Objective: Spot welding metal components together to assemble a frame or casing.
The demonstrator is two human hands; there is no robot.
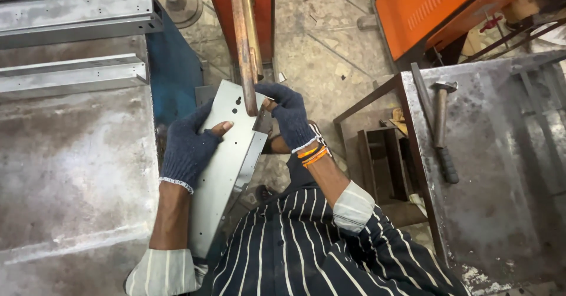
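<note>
Under copper rod: left hand, right hand (both gloved) gripping metal channel.

Both hands wear dark blue knitted gloves with a thin white edge at the cuff; the left hand glove has an open fingertip where a finger shows through. Just behind the right hand, orange and white thread bands circle the wrist. Further back, both sleeves are rolled to pale turned-up cuffs, and the shirt is dark navy with thin white stripes.
</note>
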